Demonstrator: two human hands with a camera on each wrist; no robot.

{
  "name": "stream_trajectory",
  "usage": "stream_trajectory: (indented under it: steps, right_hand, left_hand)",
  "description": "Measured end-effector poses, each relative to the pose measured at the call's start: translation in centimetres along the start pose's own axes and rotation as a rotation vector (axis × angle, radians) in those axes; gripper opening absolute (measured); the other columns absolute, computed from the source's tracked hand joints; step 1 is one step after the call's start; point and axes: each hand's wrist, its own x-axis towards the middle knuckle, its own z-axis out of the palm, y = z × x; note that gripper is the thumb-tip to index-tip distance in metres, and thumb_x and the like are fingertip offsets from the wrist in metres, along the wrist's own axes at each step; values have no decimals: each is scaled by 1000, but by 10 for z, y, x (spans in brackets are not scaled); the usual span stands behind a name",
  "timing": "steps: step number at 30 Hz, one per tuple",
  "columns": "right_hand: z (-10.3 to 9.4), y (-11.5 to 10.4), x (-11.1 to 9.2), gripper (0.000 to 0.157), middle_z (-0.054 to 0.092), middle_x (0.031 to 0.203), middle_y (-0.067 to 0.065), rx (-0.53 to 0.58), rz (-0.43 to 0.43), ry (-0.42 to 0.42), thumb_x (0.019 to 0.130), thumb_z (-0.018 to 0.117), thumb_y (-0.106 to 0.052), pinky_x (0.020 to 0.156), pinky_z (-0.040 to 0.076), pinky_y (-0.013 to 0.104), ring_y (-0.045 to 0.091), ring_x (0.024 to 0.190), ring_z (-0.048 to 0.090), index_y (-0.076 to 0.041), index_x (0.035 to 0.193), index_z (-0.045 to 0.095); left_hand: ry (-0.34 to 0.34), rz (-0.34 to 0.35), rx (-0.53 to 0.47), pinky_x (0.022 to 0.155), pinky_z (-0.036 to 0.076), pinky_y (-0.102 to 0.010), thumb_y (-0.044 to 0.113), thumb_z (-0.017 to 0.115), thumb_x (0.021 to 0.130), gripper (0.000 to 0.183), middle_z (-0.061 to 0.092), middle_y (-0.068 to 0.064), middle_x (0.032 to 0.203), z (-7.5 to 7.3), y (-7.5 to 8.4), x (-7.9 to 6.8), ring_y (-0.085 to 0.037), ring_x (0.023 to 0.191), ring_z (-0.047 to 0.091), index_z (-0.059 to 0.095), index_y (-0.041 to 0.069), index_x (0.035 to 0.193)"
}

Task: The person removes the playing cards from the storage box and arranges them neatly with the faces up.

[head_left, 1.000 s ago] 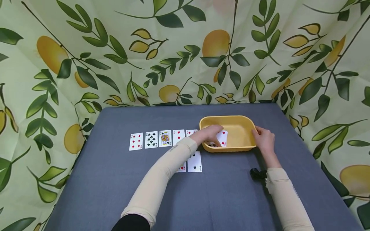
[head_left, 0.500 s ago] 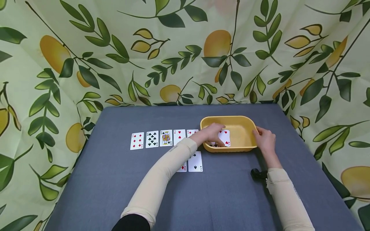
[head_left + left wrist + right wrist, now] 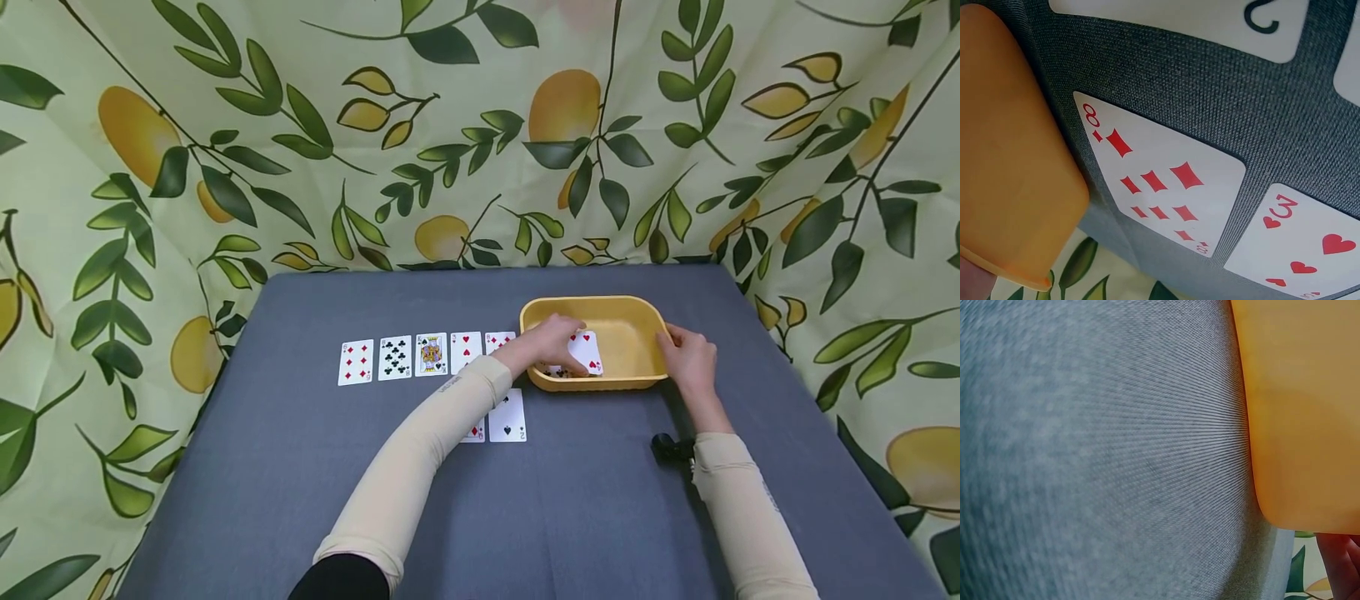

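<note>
A yellow tray (image 3: 630, 342) stands at the back right of the table. Reaching over its left rim, my left hand (image 3: 553, 343) holds a hearts playing card (image 3: 588, 354) inside, between thumb and fingers. More cards show partly beneath that hand. At the opposite end, my right hand (image 3: 690, 362) grips the tray's rim. In the left wrist view the tray's outer wall (image 3: 1016, 137) is beside an eight of diamonds (image 3: 1157, 181) and a three of hearts (image 3: 1310, 244). The right wrist view has the other wall (image 3: 1310, 412), with fingers (image 3: 1338, 565) under its edge.
Left of the tray lies a row of face-up cards, including a diamonds card (image 3: 356, 362), a clubs card (image 3: 395, 358) and a king (image 3: 431, 356). Nearer, a two of spades (image 3: 507, 416) lies beside a card partly covered by my left sleeve (image 3: 420, 450). Patterned cloth surrounds the table.
My left hand and the hearts card have shifted slightly to the right inside the tray. The right hand keeps its grip on the rim.
</note>
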Motion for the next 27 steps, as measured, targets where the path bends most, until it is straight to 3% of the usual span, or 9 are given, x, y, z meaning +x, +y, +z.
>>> stream_trajectory:
  steps: [8,13,19,27]
  right_hand:
    - [-1,-1,2,45,61,124,26,-4,-18,10,103,49,-29,81,55,48,37,94,64,1,135,56]
    - [-1,0,3,45,61,124,26,0,-17,9,103,49,-29,81,55,48,37,95,64,2,135,55]
    - [0,1,2,45,60,125,26,1,-3,-1,103,48,-28,82,55,48,38,98,64,2,136,55]
    - [0,0,1,45,59,126,26,-1,13,-4,103,47,-29,83,55,47,38,100,64,1,136,54]
  left_hand:
    - [16,33,36,94,40,-22,52,79,76,82,58,1,133,-1,-1,0,-19,113,47,51,11,140]
    - [28,66,22,99,38,-22,49,80,76,80,59,-1,132,-1,-1,1,-16,116,50,51,10,140]
    - [0,50,-36,106,33,-21,47,79,78,85,51,0,142,1,-1,0,-15,128,46,44,14,147]
    - [28,40,-68,106,35,-21,51,79,76,91,52,0,142,1,-2,-1,-12,126,47,40,14,149]
